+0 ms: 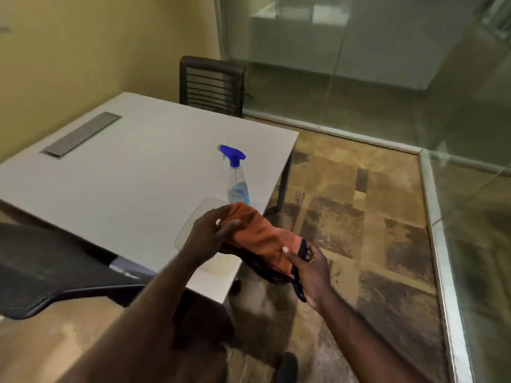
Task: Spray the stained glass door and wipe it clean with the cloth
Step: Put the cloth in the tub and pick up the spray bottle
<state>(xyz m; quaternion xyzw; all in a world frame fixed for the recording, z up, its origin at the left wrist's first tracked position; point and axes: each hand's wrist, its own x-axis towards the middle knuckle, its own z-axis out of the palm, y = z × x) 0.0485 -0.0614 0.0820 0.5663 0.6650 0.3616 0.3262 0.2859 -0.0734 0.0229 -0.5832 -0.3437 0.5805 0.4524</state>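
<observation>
An orange cloth with a dark edge [262,236] is stretched between both my hands over the table's near right corner. My left hand [213,233] grips its upper end, and my right hand [307,265] pinches its lower end. A clear spray bottle with a blue trigger head [237,178] stands upright on the grey table [132,172], just beyond the cloth. Glass walls [373,59] run along the far side and the right side [481,244] of the room; I cannot tell which panel is the door.
A clear plastic container [190,230] lies on the table under my left hand. A black chair [211,85] stands behind the table, and another black chair [49,275] is at my near left. Patterned brown carpet [359,217] covers the floor up to the glass.
</observation>
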